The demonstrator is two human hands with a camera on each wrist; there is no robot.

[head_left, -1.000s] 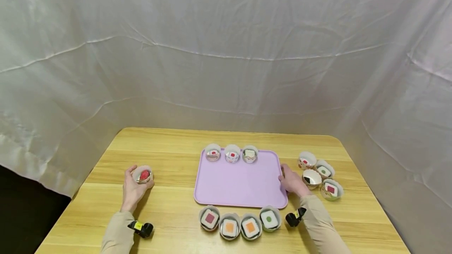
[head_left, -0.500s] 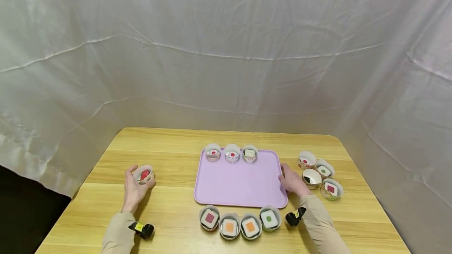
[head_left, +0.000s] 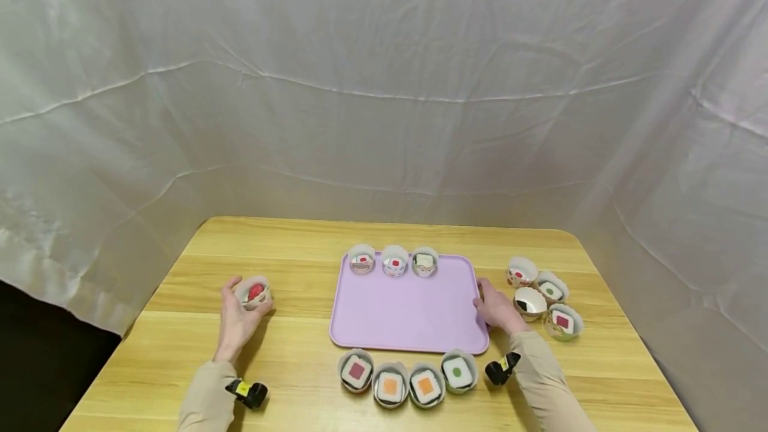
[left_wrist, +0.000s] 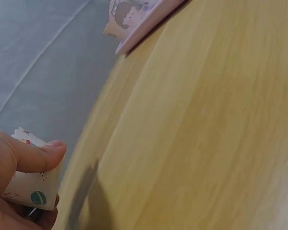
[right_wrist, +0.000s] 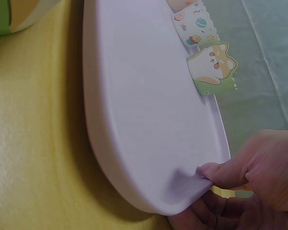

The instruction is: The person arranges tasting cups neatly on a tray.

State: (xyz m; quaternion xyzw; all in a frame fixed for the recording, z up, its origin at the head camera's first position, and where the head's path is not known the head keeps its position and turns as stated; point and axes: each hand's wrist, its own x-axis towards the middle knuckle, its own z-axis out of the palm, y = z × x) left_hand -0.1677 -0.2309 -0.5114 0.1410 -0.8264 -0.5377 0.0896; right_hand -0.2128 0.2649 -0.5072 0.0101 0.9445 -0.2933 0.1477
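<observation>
My left hand (head_left: pixel 239 322) grips a scalloped paper baking cup (left_wrist: pixel 31 189) by its side, thumb at the rim and fingers round it. A glossy red piece (head_left: pixel 256 291) sits inside; its exact kind is too small to make out. In the left wrist view the cup is over the wooden table, a dark shadow falling beside it. My right hand (head_left: pixel 499 309) pinches the right edge of a lilac tray (head_left: pixel 408 315), thumb (right_wrist: pixel 221 173) on the rim and fingers beneath it. Along the tray's back edge stand three filled paper cups, among them a dog-patterned cup (right_wrist: pixel 213 69).
In front of the tray is a row of several cups with square rice pieces, one topped with an orange patch (head_left: pixel 390 387). Another cluster, including a cup with a red-centred piece (head_left: pixel 563 323), stands right of my right hand. Pale curtains (head_left: pixel 384 119) enclose the table (head_left: pixel 288 379).
My left hand has moved slightly to the right, carrying the paper cup with the red piece. The right hand, the tray and the other cups stay where they were.
</observation>
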